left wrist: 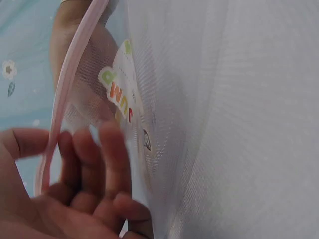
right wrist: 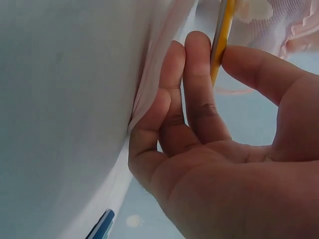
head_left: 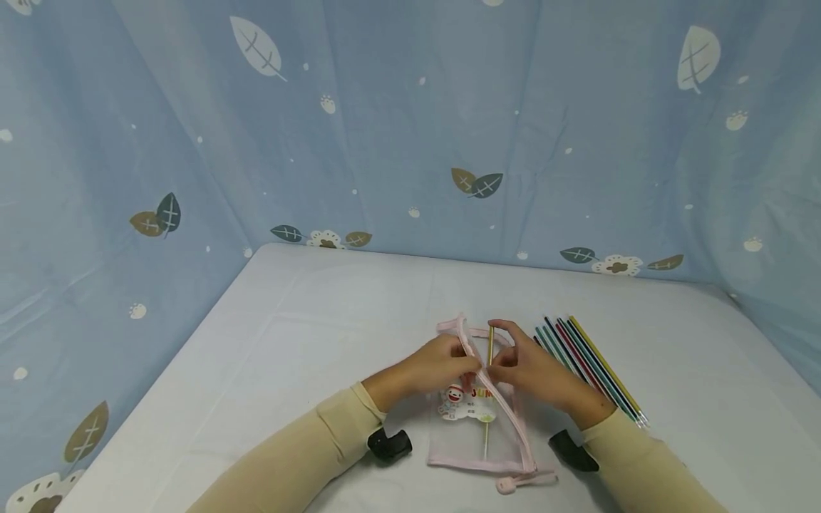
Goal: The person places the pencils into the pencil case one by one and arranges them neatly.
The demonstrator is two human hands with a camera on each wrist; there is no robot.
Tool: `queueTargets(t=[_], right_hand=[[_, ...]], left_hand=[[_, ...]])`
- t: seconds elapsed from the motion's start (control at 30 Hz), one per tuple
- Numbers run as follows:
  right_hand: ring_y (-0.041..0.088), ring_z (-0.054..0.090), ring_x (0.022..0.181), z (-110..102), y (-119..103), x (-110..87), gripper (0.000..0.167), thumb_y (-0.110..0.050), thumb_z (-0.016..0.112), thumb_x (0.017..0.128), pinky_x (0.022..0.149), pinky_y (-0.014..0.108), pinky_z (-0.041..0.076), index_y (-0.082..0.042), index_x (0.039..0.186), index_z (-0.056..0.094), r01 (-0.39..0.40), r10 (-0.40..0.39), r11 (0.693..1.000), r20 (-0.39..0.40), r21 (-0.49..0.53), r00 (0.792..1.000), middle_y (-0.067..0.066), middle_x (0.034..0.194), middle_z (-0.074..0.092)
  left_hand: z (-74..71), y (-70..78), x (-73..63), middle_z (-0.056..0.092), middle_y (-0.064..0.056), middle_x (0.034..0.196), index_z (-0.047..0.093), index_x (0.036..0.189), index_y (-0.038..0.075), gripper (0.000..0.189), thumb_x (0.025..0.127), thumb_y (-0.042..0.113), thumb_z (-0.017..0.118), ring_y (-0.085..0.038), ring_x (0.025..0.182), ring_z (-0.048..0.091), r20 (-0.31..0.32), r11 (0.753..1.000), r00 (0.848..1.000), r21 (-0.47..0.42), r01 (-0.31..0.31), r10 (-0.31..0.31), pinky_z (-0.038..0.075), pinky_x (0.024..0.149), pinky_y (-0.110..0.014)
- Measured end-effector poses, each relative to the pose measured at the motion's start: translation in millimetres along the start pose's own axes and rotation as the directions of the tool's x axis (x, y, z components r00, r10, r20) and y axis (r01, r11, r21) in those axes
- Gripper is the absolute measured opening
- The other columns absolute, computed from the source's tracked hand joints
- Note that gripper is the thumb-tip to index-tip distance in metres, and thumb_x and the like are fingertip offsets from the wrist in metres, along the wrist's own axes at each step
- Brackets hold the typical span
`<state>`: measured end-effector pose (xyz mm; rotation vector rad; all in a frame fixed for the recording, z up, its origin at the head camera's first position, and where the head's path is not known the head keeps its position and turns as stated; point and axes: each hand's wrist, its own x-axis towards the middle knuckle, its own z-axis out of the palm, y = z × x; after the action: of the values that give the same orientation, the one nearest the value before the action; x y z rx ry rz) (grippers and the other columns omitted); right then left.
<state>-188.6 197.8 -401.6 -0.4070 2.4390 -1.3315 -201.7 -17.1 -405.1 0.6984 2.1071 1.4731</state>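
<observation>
A see-through mesh pouch [head_left: 449,445] with pink trim and a cartoon label lies near the front of the table. My left hand [head_left: 442,365] pinches its pink zipper edge [left wrist: 67,79] between thumb and fingers, lifting that side. A yellow pencil [right wrist: 221,40] is pinched between the thumb and a finger of my right hand [head_left: 532,367]. In the head view its lower part shows through the mesh, inside the pouch, and its upper end sticks out of the opening. Other right-hand fingers touch the pouch's far edge in the right wrist view.
Several coloured pencils [head_left: 590,356] lie side by side on the white table [head_left: 333,306], just right of my right hand. A pink zipper pull [head_left: 507,485] hangs at the pouch's near corner. Blue leaf-print curtain [head_left: 398,128] encloses the table behind and at the sides.
</observation>
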Motion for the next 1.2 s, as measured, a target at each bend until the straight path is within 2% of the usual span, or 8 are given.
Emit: queueTargets(t=[0.17,0.23,0.3,0.6,0.8,1.0,1.2], right_hand=[[0.019,0.06,0.083,3,-1,0.2,0.081,-0.009,0.066,0.092,0.069,0.028,0.05,-0.007,0.156,0.016,-0.02,0.019,0.999,0.008,0.026,1.0,0.007,0.09,0.068],[0.019,0.059,0.082,4,0,0.1,0.081,-0.009,0.065,0.092,0.069,0.027,0.05,-0.007,0.156,0.016,-0.023,0.023,0.999,0.012,0.031,1.0,0.008,0.091,0.067],[0.019,0.059,0.083,5,0,0.1,0.08,-0.009,0.065,0.092,0.07,0.026,0.05,-0.006,0.156,0.017,-0.023,0.022,0.999,0.015,0.031,1.0,0.009,0.093,0.066],[0.02,0.06,0.089,7,3,1.3,0.071,-0.012,0.066,0.095,0.075,0.029,0.052,-0.001,0.153,0.027,-0.004,0.004,1.0,-0.012,-0.025,1.0,0.01,0.1,0.064],[0.018,0.058,0.085,10,1,4.0,0.068,-0.01,0.066,0.093,0.07,0.029,0.053,0.001,0.151,0.034,0.001,-0.003,0.995,-0.021,-0.104,1.0,0.009,0.1,0.063],[0.018,0.054,0.079,14,-1,7.7,0.069,-0.004,0.065,0.092,0.06,0.025,0.05,0.004,0.152,0.032,0.012,-0.014,0.991,-0.017,-0.135,1.0,0.008,0.097,0.06],[0.018,0.053,0.078,16,-4,9.5,0.07,-0.002,0.065,0.092,0.058,0.023,0.048,0.006,0.152,0.03,0.019,-0.021,0.987,-0.013,-0.159,1.0,0.008,0.095,0.059]], left_hand=[[2.1,0.9,2.0,0.059,-0.002,0.066,0.063,0.079,0.004,0.022,0.094,0.016,0.051,-0.013,0.056,0.06,-0.148,0.999,0.989,-0.031,0.024,-0.029,0.051,0.058,-0.024],[1.6,0.5,2.8,0.058,-0.001,0.065,0.062,0.08,0.005,0.021,0.094,0.015,0.051,-0.013,0.056,0.059,-0.179,0.998,0.983,-0.053,0.031,-0.04,0.05,0.058,-0.023],[-0.3,0.1,3.4,0.059,-0.001,0.067,0.062,0.083,0.004,0.02,0.094,0.015,0.05,-0.012,0.058,0.06,-0.183,0.997,0.982,-0.072,0.036,-0.049,0.049,0.058,-0.023],[-16.7,-2.5,5.0,0.068,-0.008,0.079,0.063,0.092,0.0,0.023,0.097,0.018,0.05,-0.01,0.07,0.063,-0.067,0.991,0.992,-0.086,0.101,-0.107,0.047,0.061,-0.022],[-24.7,-5.8,3.5,0.07,-0.011,0.083,0.063,0.096,-0.001,0.02,0.097,0.016,0.052,-0.01,0.071,0.064,-0.005,0.989,0.995,-0.109,0.101,-0.102,0.047,0.061,-0.021],[-28.3,-10.4,3.6,0.071,-0.011,0.085,0.063,0.1,-0.001,0.021,0.098,0.018,0.053,-0.009,0.072,0.065,0.004,0.99,0.996,-0.112,0.091,-0.092,0.047,0.062,-0.02],[-29.7,-13.4,4.6,0.071,-0.01,0.084,0.064,0.106,-0.003,0.024,0.099,0.017,0.053,-0.009,0.071,0.065,-0.004,0.987,0.996,-0.129,0.093,-0.094,0.047,0.061,-0.02]])
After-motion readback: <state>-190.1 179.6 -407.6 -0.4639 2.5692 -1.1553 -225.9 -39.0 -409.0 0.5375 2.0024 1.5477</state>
